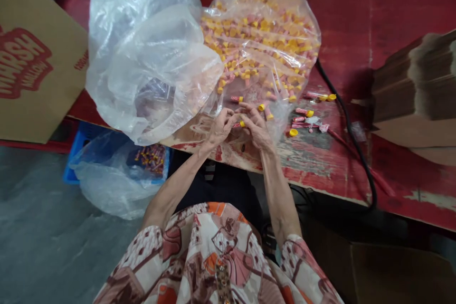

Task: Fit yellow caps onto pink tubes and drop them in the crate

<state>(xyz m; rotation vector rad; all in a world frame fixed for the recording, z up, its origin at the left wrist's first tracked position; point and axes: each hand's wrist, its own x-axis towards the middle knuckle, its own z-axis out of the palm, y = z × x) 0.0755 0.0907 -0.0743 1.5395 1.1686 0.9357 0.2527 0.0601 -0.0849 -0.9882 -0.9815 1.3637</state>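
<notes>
Between my two hands, over the worn front edge of the red table, is a small pink tube with a yellow cap (239, 124). My left hand (223, 127) has its fingers closed on the tube's pink end. At the capped end, my right hand (257, 129) pinches with thumb and fingers. Just beyond the hands lies a clear plastic bag (263, 42) full of similar pink tubes with yellow caps, with a few loose at its mouth. To its left stands a large, cloudy plastic bag (149, 57).
Loose tubes and a yellow cap (293, 132) lie right of my hands, near a black cable (347, 118). Stacked cardboard (416, 80) stands far right, a carton (39, 66) far left. A blue crate (76, 152) with plastic and tubes sits below the table's left edge.
</notes>
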